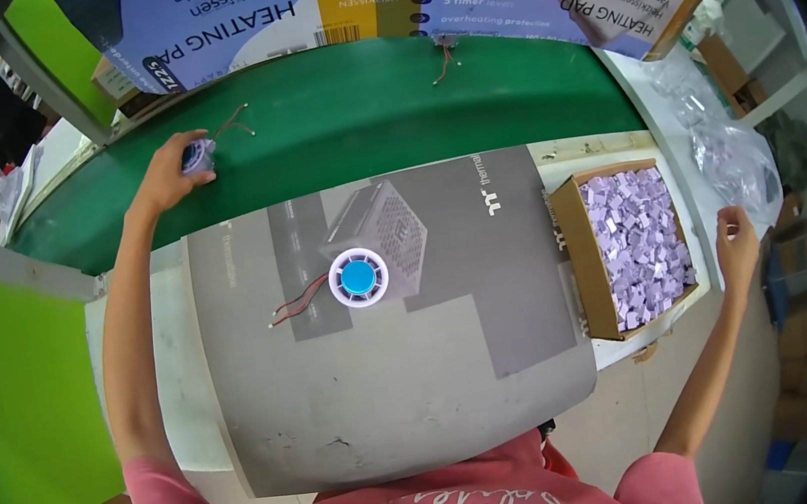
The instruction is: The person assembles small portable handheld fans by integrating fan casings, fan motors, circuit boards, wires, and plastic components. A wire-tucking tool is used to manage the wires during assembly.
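Over the far left of the green belt, my left hand (171, 178) grips a small round lilac fan unit (197, 156) between thumb and fingers. Thin wires trail from this unit to the right. A second lilac fan unit (358, 278) with a bright blue round centre lies on the grey printed board (419, 381) in front of me. Its red and dark wires (301, 303) stretch out to the left. At the right, beyond the box of lilac pieces, my right hand (737, 246) has its fingers pinched together beside a clear plastic bag; whatever they hold is too small to make out.
An open cardboard box (588, 260) full of small lilac plastic pieces stands right of the board. The green belt (346, 108) runs across behind, with another wired part (445, 45) at its far edge. Large printed packaging (353, 1) overhangs it. Clear plastic bags (729, 152) lie right.
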### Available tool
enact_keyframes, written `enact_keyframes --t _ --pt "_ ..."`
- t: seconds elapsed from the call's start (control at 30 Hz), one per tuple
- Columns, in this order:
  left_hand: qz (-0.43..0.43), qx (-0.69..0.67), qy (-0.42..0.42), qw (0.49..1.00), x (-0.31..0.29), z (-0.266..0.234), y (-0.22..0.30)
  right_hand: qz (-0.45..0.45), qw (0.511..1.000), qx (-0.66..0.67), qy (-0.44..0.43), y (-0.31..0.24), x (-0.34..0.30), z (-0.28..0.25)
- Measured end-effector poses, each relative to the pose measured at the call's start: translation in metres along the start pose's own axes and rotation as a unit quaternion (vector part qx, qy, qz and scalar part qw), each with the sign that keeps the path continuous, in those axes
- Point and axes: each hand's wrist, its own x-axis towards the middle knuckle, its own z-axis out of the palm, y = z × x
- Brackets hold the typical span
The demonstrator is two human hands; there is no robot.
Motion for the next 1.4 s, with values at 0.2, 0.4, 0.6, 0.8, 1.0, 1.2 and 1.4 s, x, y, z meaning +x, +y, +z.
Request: enact_keyframes --t 0.2,0.4,0.6,0.8,1.0,1.2,1.4 --pt "-0.041 0.067 0.058 0.995 -0.029 0.023 0.202 -0.135 0.970 0.138 -0.149 -0.127 -0.056 -0.022" --pt "0.033 0.147 -0.093 0.984 -0.087 0.056 0.275 -0.158 0.936 0.152 -0.276 -0.170 -0.052 0.004" --pt "0.297 0.140 -0.168 0.929 -0.094 0.018 0.250 -0.112 0.942 0.109 -0.296 -0.166 -0.055 0.006" --pt "0.163 -0.074 -0.095 0.979 -0.097 0.005 0.263 -0.125 0.958 0.062 -0.250 -0.175 -0.061 0.009" --pt "0.002 -0.011 -0.186 0.982 -0.092 0.027 0.256 -0.101 0.959 0.108 -0.240 -0.174 -0.066 0.012" --pt "0.078 -0.041 -0.281 0.956 -0.079 0.051 0.258 -0.030 0.950 0.133 -0.280 -0.172 -0.064 0.007" --pt "0.023 -0.317 -0.393 0.863 -0.037 0.037 0.269 -0.055 0.930 0.293 -0.213 -0.168 -0.061 -0.009"
